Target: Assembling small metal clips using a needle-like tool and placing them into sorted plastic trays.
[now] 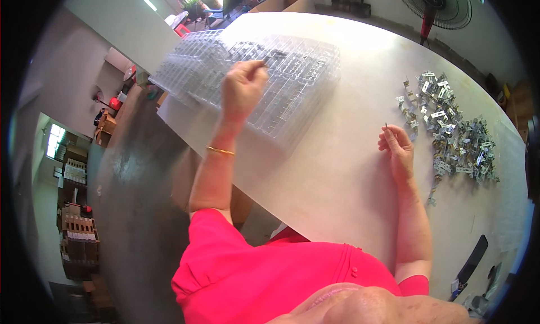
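My left hand (243, 91) is raised over the clear plastic compartment trays (274, 134), its fingers pinched together. Whatever sits between those fingertips is too small to make out. Stacked at the far left of the table, the trays hold rows of small metal parts in some of their narrow compartments. My right hand (399, 152) is just above the table, closed on a small metal part (386, 125) whose thin tip sticks up past the fingers. To its right lies a loose pile of small silvery metal parts (450, 113).
The pale tabletop (332, 178) stretches between trays and pile. A dark flat object (472, 259) lies at the near right, by clear plastic sheeting (512, 183). Beyond the far edge stand a fan (433, 1) and a cardboard box (287, 2). Stacked boxes (79, 234) line the left.
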`<act>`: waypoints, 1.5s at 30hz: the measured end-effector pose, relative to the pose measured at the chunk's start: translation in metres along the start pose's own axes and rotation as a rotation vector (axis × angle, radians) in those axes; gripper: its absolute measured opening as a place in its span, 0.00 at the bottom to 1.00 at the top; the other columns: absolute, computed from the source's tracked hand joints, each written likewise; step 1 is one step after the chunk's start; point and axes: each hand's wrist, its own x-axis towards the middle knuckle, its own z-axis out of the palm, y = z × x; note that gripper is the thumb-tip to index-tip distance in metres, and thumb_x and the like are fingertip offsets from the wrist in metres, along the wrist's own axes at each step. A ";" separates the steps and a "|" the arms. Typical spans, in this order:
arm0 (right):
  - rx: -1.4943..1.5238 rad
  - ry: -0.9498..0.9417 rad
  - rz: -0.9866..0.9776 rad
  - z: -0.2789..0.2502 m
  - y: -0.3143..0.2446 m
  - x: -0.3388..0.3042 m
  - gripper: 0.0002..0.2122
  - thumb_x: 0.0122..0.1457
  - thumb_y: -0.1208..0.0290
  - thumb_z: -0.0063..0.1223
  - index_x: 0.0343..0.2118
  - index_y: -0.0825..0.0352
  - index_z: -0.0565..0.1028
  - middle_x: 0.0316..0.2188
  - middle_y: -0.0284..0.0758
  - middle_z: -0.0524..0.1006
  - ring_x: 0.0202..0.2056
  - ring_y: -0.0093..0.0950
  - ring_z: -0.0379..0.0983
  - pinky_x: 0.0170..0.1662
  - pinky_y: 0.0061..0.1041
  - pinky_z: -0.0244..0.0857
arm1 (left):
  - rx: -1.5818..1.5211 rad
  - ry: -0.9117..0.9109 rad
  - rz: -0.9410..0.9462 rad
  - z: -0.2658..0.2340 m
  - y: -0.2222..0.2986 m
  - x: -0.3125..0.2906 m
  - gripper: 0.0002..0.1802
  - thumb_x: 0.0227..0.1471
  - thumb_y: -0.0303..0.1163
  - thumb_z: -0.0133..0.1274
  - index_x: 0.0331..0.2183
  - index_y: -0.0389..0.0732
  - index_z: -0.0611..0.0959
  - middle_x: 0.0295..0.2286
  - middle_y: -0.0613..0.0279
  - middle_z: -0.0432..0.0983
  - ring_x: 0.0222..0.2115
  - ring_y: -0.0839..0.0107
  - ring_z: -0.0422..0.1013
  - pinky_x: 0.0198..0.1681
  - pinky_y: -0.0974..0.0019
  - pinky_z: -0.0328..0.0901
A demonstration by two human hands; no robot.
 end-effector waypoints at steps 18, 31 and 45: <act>-0.054 -0.090 0.017 -0.001 0.006 0.000 0.06 0.63 0.74 0.55 0.41 0.66 0.78 0.31 0.30 0.78 0.29 0.18 0.73 0.33 0.18 0.67 | 0.373 -0.294 -0.311 -0.055 -0.133 0.036 0.14 0.47 0.34 0.56 0.34 0.36 0.87 0.28 0.52 0.83 0.29 0.66 0.79 0.37 0.65 0.71; -0.052 -0.061 0.047 0.002 0.001 -0.006 0.06 0.63 0.74 0.55 0.41 0.67 0.78 0.31 0.30 0.78 0.29 0.18 0.73 0.33 0.17 0.67 | 0.447 -0.313 -0.237 -0.045 -0.145 0.029 0.14 0.47 0.35 0.58 0.33 0.36 0.87 0.26 0.54 0.83 0.28 0.68 0.79 0.35 0.65 0.71; -0.485 -0.221 -0.238 0.010 0.004 -0.006 0.04 0.60 0.74 0.57 0.37 0.62 0.80 0.29 0.31 0.78 0.30 0.21 0.74 0.34 0.21 0.69 | 0.027 -0.273 0.362 0.061 0.090 -0.017 0.08 0.48 0.23 0.59 0.34 0.37 0.83 0.28 0.55 0.77 0.30 0.61 0.74 0.36 0.62 0.69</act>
